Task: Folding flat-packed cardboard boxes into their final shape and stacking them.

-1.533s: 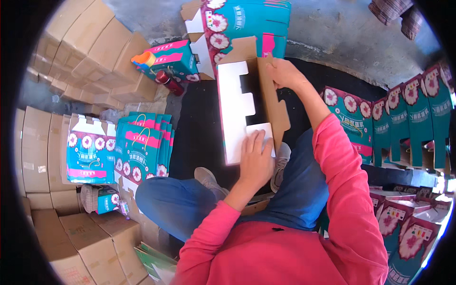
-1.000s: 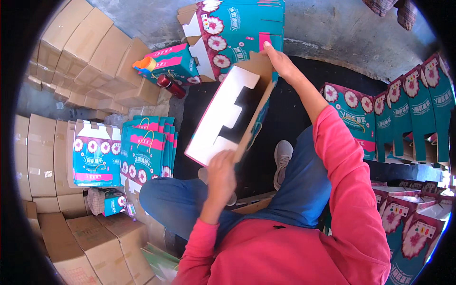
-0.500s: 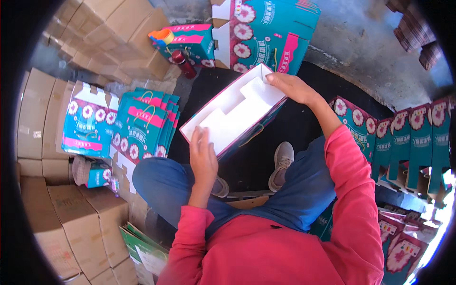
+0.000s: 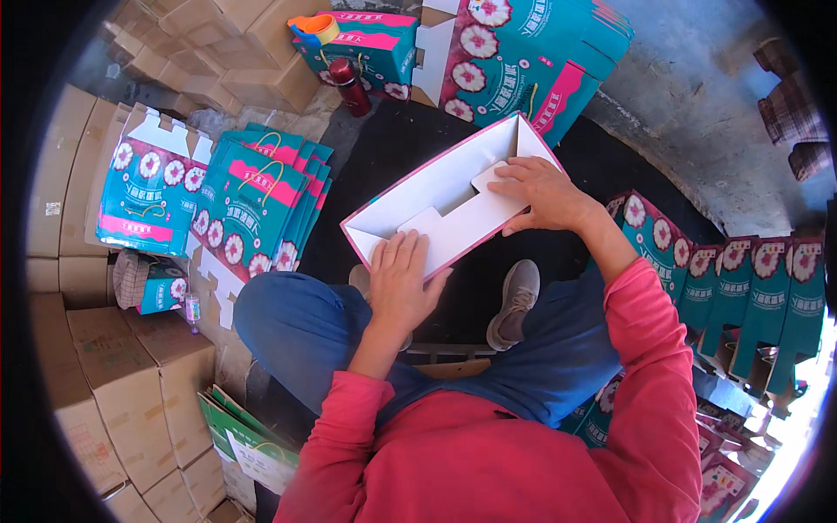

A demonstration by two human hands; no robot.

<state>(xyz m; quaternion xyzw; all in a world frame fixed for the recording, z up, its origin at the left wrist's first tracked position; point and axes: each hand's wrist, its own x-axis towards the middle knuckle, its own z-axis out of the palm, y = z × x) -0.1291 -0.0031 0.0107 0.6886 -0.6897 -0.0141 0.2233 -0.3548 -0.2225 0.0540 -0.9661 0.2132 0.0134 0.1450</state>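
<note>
An open-topped cardboard gift box [image 4: 384,205], white inside with a dark pink rim, lies slanted in front of my knees. A white notched flap [image 4: 462,228] is folded over the near part of its opening. My left hand [image 4: 405,279] grips the near left corner, fingers laid together over the flap and thumb outside the wall. At the right end, my right hand [image 4: 545,196] presses its fingers on the flap, with the thumb at the near edge. Most of the box's outer face is hidden.
Several folded teal gift boxes [image 4: 253,205] lie to the left, beside stacked brown cartons [image 4: 131,375]. A red flask [image 4: 349,87] and a tape roll [image 4: 321,29] are at the back, near a large teal stack [image 4: 523,65]. More teal boxes [image 4: 757,288] line the right.
My right hand has moved from the far right corner onto the flap. My left hand has shifted right along the near edge. The flap now covers the near part of the opening.
</note>
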